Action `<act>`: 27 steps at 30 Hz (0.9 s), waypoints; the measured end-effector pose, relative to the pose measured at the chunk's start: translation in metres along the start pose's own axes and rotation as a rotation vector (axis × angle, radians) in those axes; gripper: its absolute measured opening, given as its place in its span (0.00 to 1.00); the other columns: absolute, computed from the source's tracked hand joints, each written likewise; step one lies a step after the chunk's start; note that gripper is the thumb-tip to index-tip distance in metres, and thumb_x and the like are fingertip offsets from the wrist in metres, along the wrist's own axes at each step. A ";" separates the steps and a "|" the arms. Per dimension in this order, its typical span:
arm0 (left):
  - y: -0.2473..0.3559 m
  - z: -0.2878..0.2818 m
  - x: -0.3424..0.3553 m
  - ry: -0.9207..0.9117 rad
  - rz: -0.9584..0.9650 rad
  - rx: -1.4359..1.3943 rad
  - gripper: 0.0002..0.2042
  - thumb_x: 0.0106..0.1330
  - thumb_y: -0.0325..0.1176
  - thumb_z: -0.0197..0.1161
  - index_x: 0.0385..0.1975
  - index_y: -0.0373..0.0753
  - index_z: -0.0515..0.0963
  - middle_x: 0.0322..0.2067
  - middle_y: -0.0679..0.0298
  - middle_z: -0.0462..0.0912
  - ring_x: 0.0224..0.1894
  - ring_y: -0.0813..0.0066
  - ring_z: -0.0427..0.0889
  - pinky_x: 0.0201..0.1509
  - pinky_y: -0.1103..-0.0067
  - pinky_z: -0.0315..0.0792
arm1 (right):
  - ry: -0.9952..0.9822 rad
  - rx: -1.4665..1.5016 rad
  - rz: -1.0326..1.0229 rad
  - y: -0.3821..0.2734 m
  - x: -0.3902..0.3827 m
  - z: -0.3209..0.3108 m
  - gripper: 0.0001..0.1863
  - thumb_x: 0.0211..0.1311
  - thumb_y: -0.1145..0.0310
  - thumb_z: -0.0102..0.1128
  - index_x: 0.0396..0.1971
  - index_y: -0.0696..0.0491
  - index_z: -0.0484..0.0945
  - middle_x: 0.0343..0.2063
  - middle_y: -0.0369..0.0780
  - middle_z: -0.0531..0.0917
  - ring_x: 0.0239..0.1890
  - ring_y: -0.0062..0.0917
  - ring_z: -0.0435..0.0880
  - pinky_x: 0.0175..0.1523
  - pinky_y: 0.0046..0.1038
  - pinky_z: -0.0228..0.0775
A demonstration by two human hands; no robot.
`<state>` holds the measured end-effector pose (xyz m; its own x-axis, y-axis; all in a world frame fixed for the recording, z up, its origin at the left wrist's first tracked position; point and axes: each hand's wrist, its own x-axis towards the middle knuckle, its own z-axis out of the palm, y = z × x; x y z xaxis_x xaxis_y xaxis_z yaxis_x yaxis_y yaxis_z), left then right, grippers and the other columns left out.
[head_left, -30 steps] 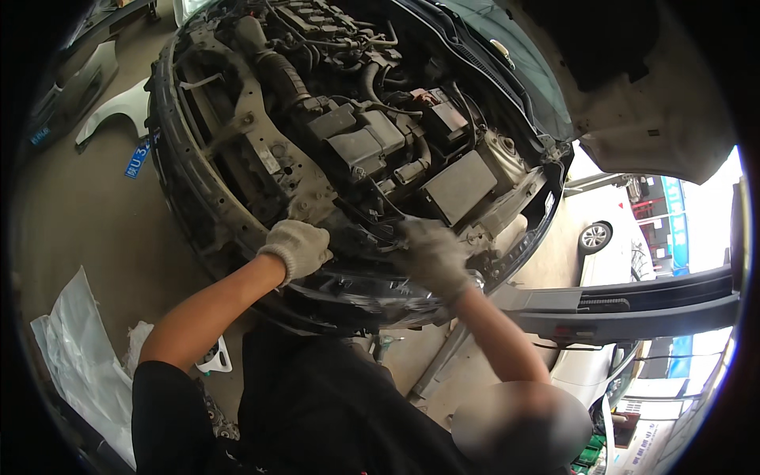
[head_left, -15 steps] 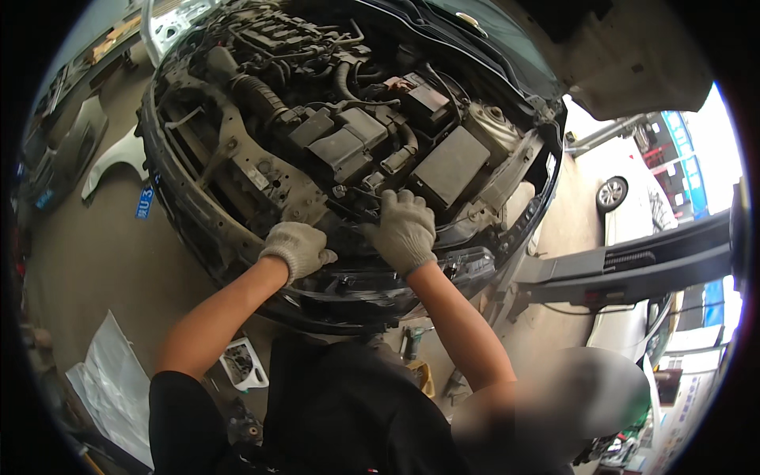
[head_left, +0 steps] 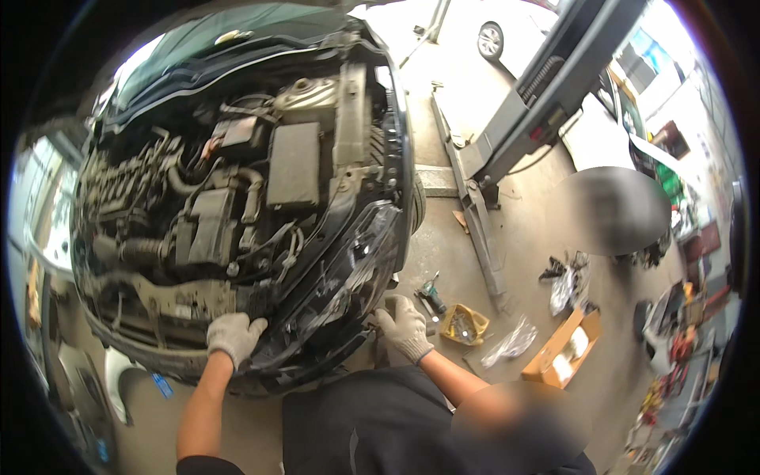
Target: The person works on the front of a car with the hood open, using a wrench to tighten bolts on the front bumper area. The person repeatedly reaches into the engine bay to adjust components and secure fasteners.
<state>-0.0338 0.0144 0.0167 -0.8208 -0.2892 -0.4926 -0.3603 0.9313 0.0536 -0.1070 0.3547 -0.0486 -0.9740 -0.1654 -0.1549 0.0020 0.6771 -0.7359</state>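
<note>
In front of me is a dark car (head_left: 214, 293) with its engine bay exposed. My left hand (head_left: 236, 336), in a pale knit glove, lies on the car's front edge, fingers curled over the black front bumper (head_left: 277, 372) and thumb pointing right. My right hand (head_left: 405, 326), gloved likewise, is at the bumper's right corner, just below the clear headlight (head_left: 364, 245). Its fingers are bent toward the corner, and what lies within them is hidden. Behind the bumper sit a black rectangular box cover (head_left: 294, 166) and a grey-black engine-bay housing (head_left: 210, 226).
A green power tool (head_left: 431, 294), a yellow tub (head_left: 465, 326) of small parts, a clear plastic bag (head_left: 511, 342) and an open cardboard box (head_left: 562, 348) lie on the floor at right. Beyond stands a grey lift post (head_left: 546, 95) with its arm (head_left: 479, 237). A white fender (head_left: 119, 380) lies at left.
My view has swung right, so the car appears farther left. My right hand has moved from the front middle to the bumper's right corner. My left hand stays at the front edge.
</note>
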 end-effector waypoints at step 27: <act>0.004 0.007 0.008 0.010 -0.055 0.138 0.27 0.60 0.57 0.61 0.21 0.32 0.80 0.25 0.42 0.81 0.35 0.41 0.81 0.42 0.57 0.73 | -0.056 0.230 0.481 0.073 0.056 0.043 0.30 0.66 0.43 0.50 0.47 0.58 0.80 0.43 0.55 0.84 0.50 0.50 0.82 0.55 0.44 0.72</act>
<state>-0.0389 0.0174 0.0073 -0.8061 -0.3422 -0.4827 -0.3413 0.9353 -0.0931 -0.1517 0.3642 -0.1392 -0.8373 0.0829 -0.5404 0.5010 0.5120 -0.6978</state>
